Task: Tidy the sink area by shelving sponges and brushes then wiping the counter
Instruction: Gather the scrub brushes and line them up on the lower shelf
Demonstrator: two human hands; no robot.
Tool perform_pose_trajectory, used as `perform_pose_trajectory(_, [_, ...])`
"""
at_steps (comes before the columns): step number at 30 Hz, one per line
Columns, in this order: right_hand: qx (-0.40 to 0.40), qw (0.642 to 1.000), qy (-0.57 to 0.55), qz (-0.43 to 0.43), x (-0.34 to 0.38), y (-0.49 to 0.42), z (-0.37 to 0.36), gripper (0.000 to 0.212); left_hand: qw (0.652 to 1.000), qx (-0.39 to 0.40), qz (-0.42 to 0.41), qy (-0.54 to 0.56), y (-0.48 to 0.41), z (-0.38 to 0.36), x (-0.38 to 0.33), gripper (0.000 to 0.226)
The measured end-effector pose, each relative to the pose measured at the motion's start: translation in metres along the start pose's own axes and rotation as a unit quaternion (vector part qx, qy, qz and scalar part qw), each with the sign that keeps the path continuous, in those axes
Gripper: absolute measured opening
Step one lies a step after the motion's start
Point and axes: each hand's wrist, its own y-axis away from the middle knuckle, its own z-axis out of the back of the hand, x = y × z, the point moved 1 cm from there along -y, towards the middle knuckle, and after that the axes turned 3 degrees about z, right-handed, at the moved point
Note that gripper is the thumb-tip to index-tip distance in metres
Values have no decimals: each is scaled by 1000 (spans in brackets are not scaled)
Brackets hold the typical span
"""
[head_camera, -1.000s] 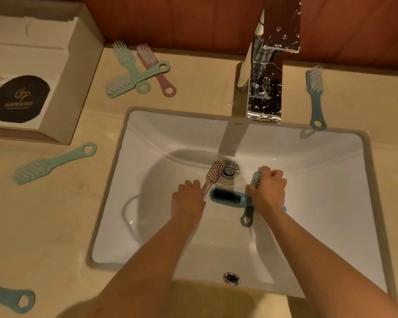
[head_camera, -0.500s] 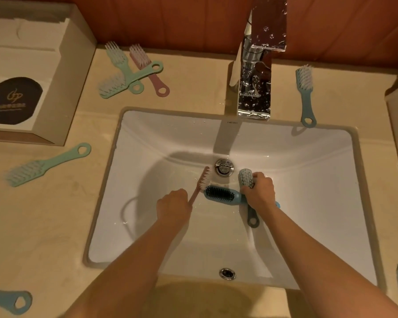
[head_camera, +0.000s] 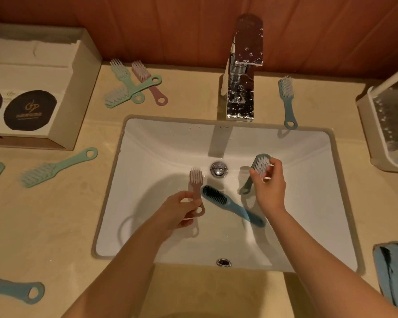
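My left hand [head_camera: 178, 212] grips a pink brush [head_camera: 196, 184] by its handle, bristles pointing away, lifted above the white sink [head_camera: 161, 143]. My right hand [head_camera: 270, 187] holds a grey-green brush [head_camera: 259, 166] by its bristled head, its handle hanging down to the left. A blue brush with dark bristles [head_camera: 225, 201] lies loose on the sink bottom between my hands, near the drain [head_camera: 219, 169]. Several more brushes lie on the beige counter: a crossed pile [head_camera: 133, 84] at the back left, a blue one [head_camera: 287, 102] right of the tap, a green one [head_camera: 58, 167] on the left.
A chrome tap [head_camera: 241, 72] stands behind the sink. A cardboard box [head_camera: 62, 95] sits at the back left. A white rack [head_camera: 381, 125] stands at the right edge. A blue cloth [head_camera: 394, 271] lies at the front right. Another blue brush [head_camera: 14, 289] lies at the front left.
Both hands have lifted off the sink bottom, each raising its brush. The right hand moved up and right with the grey-green brush; the dark-bristled brush stayed in the sink.
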Motion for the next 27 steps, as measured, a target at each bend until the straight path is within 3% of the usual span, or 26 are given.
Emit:
perform_pose_trajectory(7, [24, 996, -73, 55, 28, 32, 29, 36, 995, 59, -22, 80, 29, -21, -7, 12])
perform_pose_trajectory(12, [66, 989, -119, 67, 41, 36, 63, 39, 994, 51, -100, 13, 49, -54, -21, 15])
perform_pose_trajectory(17, [83, 987, 6, 135, 32, 28, 111, 43, 974, -9, -190, -122, 60, -101, -25, 16])
perform_pose_trajectory(22, [108, 981, 116, 115, 14, 17, 165, 51, 921, -111, -270, -257, 62, -144, -28, 16])
perform_pose_trajectory(25, [116, 981, 131, 80, 9, 10, 196, 41, 911, -122, -299, -256, 68, -166, -32, 15])
perform_pose_trajectory(27, [113, 979, 139, 98, 2, 4, 217, 26, 939, -91, -269, -195, 71, -184, -35, 22])
